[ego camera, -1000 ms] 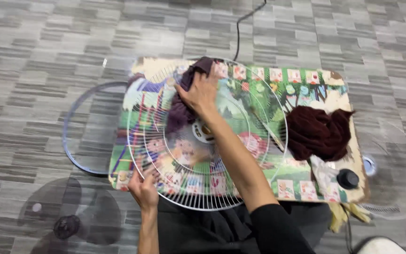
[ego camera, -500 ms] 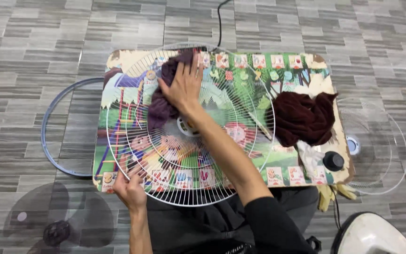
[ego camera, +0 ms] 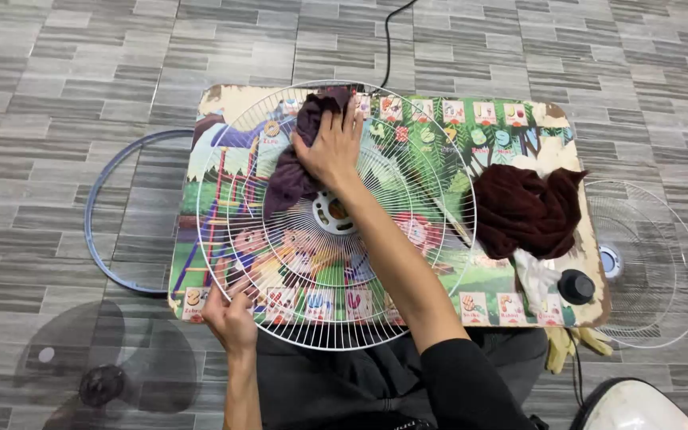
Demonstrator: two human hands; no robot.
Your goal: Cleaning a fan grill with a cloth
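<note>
A white wire fan grille [ego camera: 408, 263] lies flat on a low table with a colourful cartoon top [ego camera: 511, 127]. My right hand [ego camera: 332, 147] presses a dark purple cloth [ego camera: 288, 179] onto the far left part of the grille. My left hand [ego camera: 231, 317] grips the grille's near left rim, fingers hooked over the wires. A dark maroon cloth [ego camera: 525, 209] lies bunched on the table to the right of the grille, apart from both hands.
A black round knob [ego camera: 576, 287] and a white crumpled wipe [ego camera: 537, 275] sit at the table's near right corner. A second wire grille [ego camera: 662, 263] lies on the floor at right, a blue-grey ring [ego camera: 101, 199] at left, translucent fan blades [ego camera: 105, 370] at near left, a black cord [ego camera: 388, 44] behind.
My right hand and the purple cloth have shifted a little over the grille's far left part. My left hand has kept its hold on the rim. The view has moved slightly.
</note>
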